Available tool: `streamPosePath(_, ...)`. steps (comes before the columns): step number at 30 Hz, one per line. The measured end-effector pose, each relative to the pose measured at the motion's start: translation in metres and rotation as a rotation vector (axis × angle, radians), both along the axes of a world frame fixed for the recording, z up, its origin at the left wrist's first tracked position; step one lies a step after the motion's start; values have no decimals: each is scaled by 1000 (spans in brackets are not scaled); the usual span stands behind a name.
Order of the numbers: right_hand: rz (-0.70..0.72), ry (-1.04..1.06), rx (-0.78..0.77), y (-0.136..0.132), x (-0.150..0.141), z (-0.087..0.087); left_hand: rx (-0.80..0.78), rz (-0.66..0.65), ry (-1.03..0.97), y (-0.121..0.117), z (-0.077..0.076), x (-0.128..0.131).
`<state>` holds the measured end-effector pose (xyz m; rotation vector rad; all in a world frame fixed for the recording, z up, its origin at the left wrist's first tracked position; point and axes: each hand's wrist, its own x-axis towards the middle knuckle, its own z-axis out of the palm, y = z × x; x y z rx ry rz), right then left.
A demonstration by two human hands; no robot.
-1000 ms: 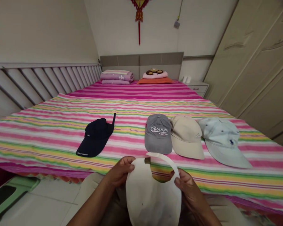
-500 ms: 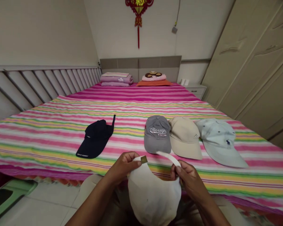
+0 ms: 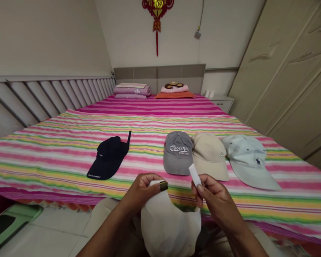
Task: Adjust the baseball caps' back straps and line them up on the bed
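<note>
Your left hand [image 3: 140, 194] is closed, its fingers curled around the back edge of a white cap [image 3: 169, 225] and gripping the strap end that carries a small brass-coloured buckle [image 3: 163, 186], which shows just past the fingertips. Your right hand [image 3: 216, 200] is closed in a pinch on the free end of the white strap [image 3: 194, 175], which stands up from between thumb and fingers. The two strap ends are apart. The cap lies between and just below both hands, and its lower part runs out of view at the bottom edge. Ahead of both hands lies a striped bed cover [image 3: 42, 167]. On it, ahead of your left hand and well apart from it, rests a navy visor cap [image 3: 108, 159]. Ahead of the gap between your hands sits a gray cap [image 3: 177, 152] with white lettering. Directly ahead of your right hand, touching the gray cap, sits a beige cap [image 3: 210, 157]. Farther right of that hand, against the beige cap, lies a pale blue cap [image 3: 247, 160]. Below and left of your left hand, a green stool [image 3: 13, 228] stands on the floor.
</note>
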<state>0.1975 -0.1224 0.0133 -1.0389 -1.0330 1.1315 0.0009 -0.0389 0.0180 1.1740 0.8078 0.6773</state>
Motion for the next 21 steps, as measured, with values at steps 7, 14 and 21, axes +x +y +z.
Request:
streamPosePath(7, -6, -37, -62, -3, -17, 19, -95, -13, -157, -3, 3, 6)
streamPosePath(14, 105, -23, -167, 10, -26, 8, -165, -42, -253, -4, -5, 15)
streamPosePath(21, 94, -50, -168, 19, -33, 2, -38, -20, -94, -13, 2, 22)
